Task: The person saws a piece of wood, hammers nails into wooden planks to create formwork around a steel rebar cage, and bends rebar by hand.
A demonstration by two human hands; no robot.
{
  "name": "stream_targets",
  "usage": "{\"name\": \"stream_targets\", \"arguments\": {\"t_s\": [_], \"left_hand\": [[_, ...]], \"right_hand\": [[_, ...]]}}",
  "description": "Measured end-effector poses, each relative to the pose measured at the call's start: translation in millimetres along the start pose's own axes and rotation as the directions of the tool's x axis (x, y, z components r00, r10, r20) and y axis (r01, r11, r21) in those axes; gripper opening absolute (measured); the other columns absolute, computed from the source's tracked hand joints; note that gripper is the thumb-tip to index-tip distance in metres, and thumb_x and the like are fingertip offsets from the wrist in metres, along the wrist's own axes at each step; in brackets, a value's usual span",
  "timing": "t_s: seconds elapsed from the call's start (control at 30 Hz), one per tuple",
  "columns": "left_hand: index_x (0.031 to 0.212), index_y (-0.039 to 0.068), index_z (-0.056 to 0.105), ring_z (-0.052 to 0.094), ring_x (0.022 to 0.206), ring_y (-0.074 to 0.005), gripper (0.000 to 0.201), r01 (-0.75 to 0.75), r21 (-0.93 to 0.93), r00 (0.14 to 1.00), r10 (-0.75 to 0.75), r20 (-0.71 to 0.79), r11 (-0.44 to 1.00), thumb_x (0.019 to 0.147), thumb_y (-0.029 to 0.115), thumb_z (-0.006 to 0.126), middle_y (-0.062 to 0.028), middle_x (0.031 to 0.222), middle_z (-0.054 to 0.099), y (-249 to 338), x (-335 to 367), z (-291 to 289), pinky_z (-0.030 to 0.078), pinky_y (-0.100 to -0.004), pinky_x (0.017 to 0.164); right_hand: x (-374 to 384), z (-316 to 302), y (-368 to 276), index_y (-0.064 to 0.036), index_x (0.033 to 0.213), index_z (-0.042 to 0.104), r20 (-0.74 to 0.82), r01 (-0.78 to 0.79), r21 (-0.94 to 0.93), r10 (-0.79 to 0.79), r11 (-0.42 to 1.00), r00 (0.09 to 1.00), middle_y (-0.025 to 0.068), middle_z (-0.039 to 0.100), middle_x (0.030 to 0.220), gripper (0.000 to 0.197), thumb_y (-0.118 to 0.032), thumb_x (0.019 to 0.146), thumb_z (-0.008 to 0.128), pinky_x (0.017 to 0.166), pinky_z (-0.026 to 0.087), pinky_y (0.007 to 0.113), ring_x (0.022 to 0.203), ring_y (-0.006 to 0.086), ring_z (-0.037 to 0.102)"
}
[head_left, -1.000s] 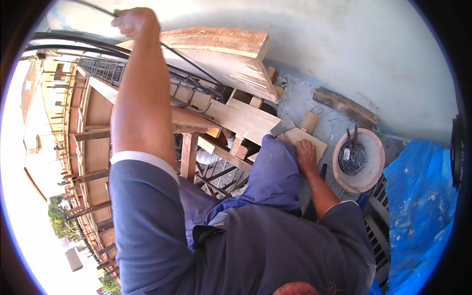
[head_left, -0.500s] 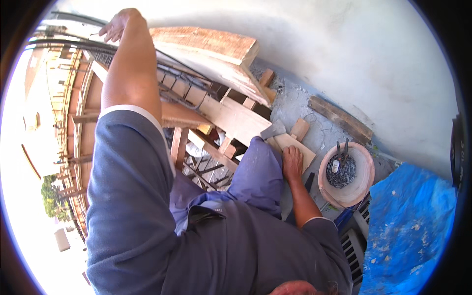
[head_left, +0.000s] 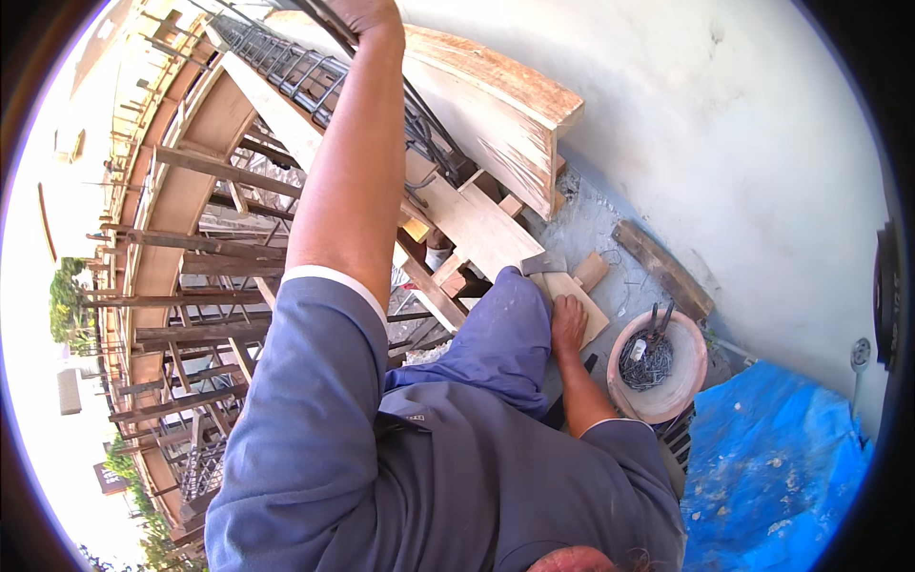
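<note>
My left arm reaches up to the top edge of the view, where my left hand [head_left: 367,13], partly cut off, is closed around dark steel bars [head_left: 329,27]. The bars run down toward a tied rebar cage [head_left: 310,78]. My right hand [head_left: 569,322] lies flat, fingers stretched out, on a short pale board [head_left: 591,315]. Beside its fingertips is a flat grey metal blade [head_left: 543,263], resting at the end of a longer light plank [head_left: 477,229]. A dark handle-like piece shows partly beside my right wrist.
A round pinkish bowl [head_left: 693,374] holds nails [head_left: 646,364] and a dark-handled tool [head_left: 663,319]. A thick timber panel [head_left: 491,124] leans near the pale wall [head_left: 686,114]. Also around are an old wood beam [head_left: 662,269], a blue tarp [head_left: 772,467] and wooden formwork with props [head_left: 214,267] at left.
The view has shifted leftward, showing more formwork. My left hand now appears farther right and higher, at the top edge by the bars. My right hand stays on the board.
</note>
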State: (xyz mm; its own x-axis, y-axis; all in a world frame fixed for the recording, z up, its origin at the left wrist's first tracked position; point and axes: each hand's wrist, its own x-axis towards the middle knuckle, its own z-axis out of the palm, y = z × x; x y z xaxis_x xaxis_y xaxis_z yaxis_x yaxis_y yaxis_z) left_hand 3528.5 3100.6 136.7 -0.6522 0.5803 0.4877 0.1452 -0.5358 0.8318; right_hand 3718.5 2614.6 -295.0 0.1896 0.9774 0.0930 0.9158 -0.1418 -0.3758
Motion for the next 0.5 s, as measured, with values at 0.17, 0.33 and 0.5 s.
{"name": "stream_targets", "arguments": {"t_s": [0.17,0.33,0.5], "left_hand": [[0.124,-0.004,0.056,0.064,0.104,-0.0365,0.045,-0.154,0.559,0.972,0.227,-0.062,0.815,0.095,0.029,0.068,-0.0222,0.113,0.066,-1.9,-33.4,-3.2,0.047,-0.0474,0.096],[0.155,-0.014,0.025,0.041,0.142,-0.0533,0.095,-0.328,0.833,0.86,0.507,0.068,0.445,0.101,0.063,0.039,-0.0396,0.152,0.039,-2.2,-28.1,-22.9,0.034,-0.0561,0.118],[0.154,-0.015,-0.01,0.005,0.153,-0.0511,0.116,-0.44,0.575,0.898,0.331,0.29,0.69,0.092,0.046,0.066,-0.0369,0.164,0.0,34.1,-84.2,-25.8,0.008,-0.0569,0.124]], "right_hand": [[-7.6,10.3,12.4,-0.011,0.096,0.055,0.002,0.001,-0.026,-0.001,1.0,1.0,0.0102,0.056,0.097,0.004,-0.013,0.093,0.052,0.081,0.045,0.048,0.097,0.0317,0.059],[-4.6,16.5,-21.8,-0.0104,0.095,0.056,-0.027,0.055,0.019,-0.054,0.998,0.998,0.0104,0.058,0.097,0.006,-0.013,0.094,0.05,0.082,0.046,0.048,0.098,0.0317,0.059],[-4.8,3.3,2.3,-0.0084,0.098,0.057,-0.037,0.035,0.109,-0.031,0.993,0.999,0.0141,0.06,0.099,0.012,-0.005,0.087,0.056,0.085,0.045,0.05,0.1,0.0345,0.06]]}}
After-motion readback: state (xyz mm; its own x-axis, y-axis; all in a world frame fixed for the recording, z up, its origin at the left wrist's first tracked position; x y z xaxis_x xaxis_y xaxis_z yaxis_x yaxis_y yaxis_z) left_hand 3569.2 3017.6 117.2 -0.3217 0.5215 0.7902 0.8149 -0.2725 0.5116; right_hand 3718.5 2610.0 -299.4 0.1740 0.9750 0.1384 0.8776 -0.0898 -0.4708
